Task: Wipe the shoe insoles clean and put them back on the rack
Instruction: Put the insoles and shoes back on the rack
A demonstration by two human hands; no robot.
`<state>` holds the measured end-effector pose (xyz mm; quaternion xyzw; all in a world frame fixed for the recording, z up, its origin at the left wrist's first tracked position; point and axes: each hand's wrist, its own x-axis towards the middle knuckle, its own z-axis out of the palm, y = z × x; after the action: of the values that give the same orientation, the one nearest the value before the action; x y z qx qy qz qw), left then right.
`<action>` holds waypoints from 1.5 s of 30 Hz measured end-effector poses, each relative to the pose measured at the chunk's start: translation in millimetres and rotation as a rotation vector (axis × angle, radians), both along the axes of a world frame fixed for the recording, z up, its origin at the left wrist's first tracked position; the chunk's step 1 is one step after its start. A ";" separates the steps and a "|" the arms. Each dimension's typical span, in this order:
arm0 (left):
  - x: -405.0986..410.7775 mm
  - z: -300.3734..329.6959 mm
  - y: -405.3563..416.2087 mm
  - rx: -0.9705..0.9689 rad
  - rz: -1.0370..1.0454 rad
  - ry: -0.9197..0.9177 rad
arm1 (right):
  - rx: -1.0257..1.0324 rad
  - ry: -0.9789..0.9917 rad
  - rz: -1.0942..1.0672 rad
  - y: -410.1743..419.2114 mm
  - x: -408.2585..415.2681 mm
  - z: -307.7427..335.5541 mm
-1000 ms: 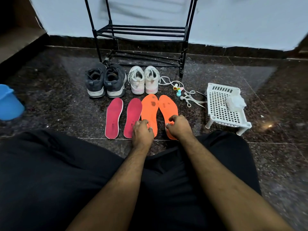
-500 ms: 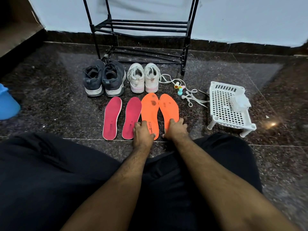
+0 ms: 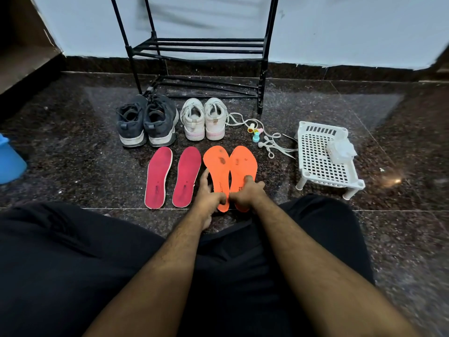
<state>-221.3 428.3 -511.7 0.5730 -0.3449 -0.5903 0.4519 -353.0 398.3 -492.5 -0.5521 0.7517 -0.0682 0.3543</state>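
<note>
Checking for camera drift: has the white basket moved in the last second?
No. The basket sits just as far right of the rack's right leg.

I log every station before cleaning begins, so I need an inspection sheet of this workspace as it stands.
Surface: dark speckled stone floor, dusty near the rack.
Job's things: two orange insoles, dark smudges at the toes; two pink insoles to their left; black rack against the wall, shelves bare.
Clutter: dark shoes, white shoes, white plastic stand bearing a white pack, small coloured caps, blue container.
Hands: left hand grips the left orange insole's heel; right hand grips the right one's.
Cables: none; loose white laces.
Surroundings: pale wall, dark skirting.
</note>
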 end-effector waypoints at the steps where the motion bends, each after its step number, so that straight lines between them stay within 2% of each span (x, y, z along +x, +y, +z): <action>1: 1.0 2.4 0.5 0.013 0.030 0.018 | -0.013 -0.019 -0.010 1.2 -1.0 2.1; 9: 7.7 18.4 7.2 0.029 0.089 0.249 | -0.205 -0.061 -0.040 19.1 -3.7 21.4; 13: 11.5 26.9 19.4 -0.011 0.117 0.200 | -0.310 -0.083 -0.041 33.1 -4.4 32.5; 18: 12.2 37.4 33.9 -0.178 0.129 0.220 | -0.462 -0.135 -0.026 56.5 -4.1 45.4; 22: 16.0 43.4 45.8 -0.239 0.142 0.188 | -0.537 -0.210 -0.004 74.4 -3.7 53.7; 26: 15.4 65.0 55.5 -0.253 0.155 0.253 | -0.611 -0.254 0.001 90.2 -0.8 65.6; 32: 27.2 104.9 55.4 -0.386 0.180 0.215 | -0.728 -0.281 0.040 99.6 6.0 95.6; 41: 40.9 168.7 45.2 -0.646 0.053 0.191 | -0.852 -0.268 0.106 83.2 10.8 170.7; 45: 40.3 192.9 27.9 -0.660 -0.013 0.236 | -0.873 -0.226 0.128 62.0 6.4 192.6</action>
<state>-181.0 456.2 -318.8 0.3216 -0.4661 -0.5119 0.6460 -346.6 460.3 -300.0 -0.6842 0.5735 -0.4165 0.1719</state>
